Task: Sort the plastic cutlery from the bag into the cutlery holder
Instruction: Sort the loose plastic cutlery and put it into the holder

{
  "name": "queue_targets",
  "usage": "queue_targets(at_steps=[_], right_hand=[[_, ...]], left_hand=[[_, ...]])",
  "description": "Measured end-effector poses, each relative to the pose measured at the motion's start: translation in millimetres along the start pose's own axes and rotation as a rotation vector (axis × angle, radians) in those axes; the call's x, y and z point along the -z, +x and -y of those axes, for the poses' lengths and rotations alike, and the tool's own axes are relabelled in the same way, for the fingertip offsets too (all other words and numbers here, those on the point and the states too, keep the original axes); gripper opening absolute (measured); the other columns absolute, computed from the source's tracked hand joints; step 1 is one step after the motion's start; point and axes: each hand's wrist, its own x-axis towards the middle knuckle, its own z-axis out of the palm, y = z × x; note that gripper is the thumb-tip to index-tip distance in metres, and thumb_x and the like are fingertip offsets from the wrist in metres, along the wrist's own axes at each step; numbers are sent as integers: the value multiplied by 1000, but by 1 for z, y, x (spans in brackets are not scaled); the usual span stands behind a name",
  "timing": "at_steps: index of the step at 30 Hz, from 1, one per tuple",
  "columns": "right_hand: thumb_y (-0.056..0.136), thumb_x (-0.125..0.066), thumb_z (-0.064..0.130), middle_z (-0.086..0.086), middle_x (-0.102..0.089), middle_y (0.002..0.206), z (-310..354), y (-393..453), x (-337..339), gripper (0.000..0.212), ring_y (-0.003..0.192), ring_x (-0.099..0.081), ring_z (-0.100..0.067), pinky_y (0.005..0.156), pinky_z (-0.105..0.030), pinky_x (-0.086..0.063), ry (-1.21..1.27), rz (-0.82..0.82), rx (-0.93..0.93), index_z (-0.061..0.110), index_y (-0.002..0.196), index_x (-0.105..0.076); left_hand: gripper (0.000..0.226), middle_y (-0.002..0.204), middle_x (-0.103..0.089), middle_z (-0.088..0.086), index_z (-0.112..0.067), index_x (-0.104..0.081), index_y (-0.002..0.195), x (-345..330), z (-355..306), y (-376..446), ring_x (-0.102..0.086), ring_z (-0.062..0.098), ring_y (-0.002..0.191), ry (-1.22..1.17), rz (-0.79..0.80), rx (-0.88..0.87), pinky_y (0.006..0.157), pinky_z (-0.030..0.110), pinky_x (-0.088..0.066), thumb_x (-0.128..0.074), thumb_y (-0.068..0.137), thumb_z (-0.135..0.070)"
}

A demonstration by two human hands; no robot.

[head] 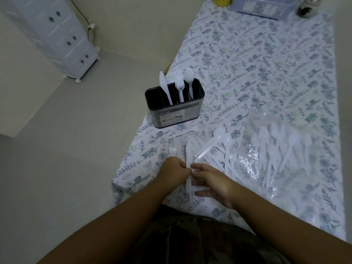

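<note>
A dark cutlery holder [174,109] stands near the table's left edge with a white knife [163,86], a fork [179,84] and a spoon [189,77] upright in separate slots. Loose white forks, spoons and knives [215,149] lie scattered in front of me. A clear plastic bag [274,149] with more cutlery lies to the right. My left hand [174,171] grips a white fork [173,148], its tines pointing away. My right hand [211,181] pinches the handle of a white knife [189,151] between thumb and forefinger, right beside the left hand.
The table [266,63] wears a floral cloth. At its far end stand a yellow container [222,0], a pale box [259,6] and a dark jar [306,10]. A white drawer cabinet [57,35] stands on the floor to the left.
</note>
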Motion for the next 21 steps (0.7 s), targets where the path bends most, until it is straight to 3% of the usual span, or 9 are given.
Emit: queue_targets(at_steps=[4,7,10,13,15,18,20,21], right_hand=[[100,-56,18,-11,-70,111,-4,1,-2,29,96,-69,-22,90,-46,-61,7,-40,21,24,129,-60],[99,-59,18,-11,-72,109,-6,0,-2,30,94,-71,-22,83,-40,-63,59,-71,19,25,128,-57],[101,-60,26,-9,-74,109,-6,-1,-3,15,98,-71,-21,84,-41,-63,5,-73,25,24,114,-67],[101,-60,28,-13,-77,105,-8,0,-3,21,93,-76,-25,82,-43,-63,-34,-82,60,10,95,-68],[102,-59,25,-18,-77,101,-8,-1,-2,25,89,-77,-29,81,-48,-64,-15,-104,62,2,94,-65],[105,-53,25,-18,-76,98,-10,0,1,27,90,-77,-29,87,-50,-62,-31,-143,62,1,107,-66],[106,-48,17,-14,-72,88,-9,0,1,18,76,-74,-27,76,-45,-60,-12,-168,86,4,110,-60],[104,-47,12,-13,-68,85,-8,1,2,13,71,-68,-25,70,-42,-57,-43,-185,106,7,110,-57]], left_hand=[[7,73,-75,1,-21,-70,75,-3,3,-13,-74,15,70,-143,5,25,72,41,-64,-77,77,-20],[15,75,-76,1,-17,-69,84,-4,6,-21,-75,13,69,-210,14,45,70,37,-64,-81,79,-24],[16,80,-77,3,-15,-73,93,-4,10,-24,-76,16,73,-255,50,0,73,44,-64,-79,83,-25],[14,81,-78,-4,-24,-79,99,-6,9,-28,-75,11,76,-115,118,-152,76,39,-63,-67,91,-26],[23,76,-76,-2,-30,-79,100,-6,4,-31,-73,16,70,-12,147,-185,69,36,-62,-57,93,-26],[20,70,-71,1,-18,-76,87,-7,-3,-28,-67,19,65,126,11,-222,63,38,-57,-57,87,-21],[7,78,-65,-2,-15,-65,90,-7,-3,-21,-61,16,71,206,-109,-223,61,33,-51,-62,85,-19],[12,82,-60,-2,-16,-58,94,-7,-3,-19,-58,15,73,242,-133,-216,59,29,-45,-65,85,-20]])
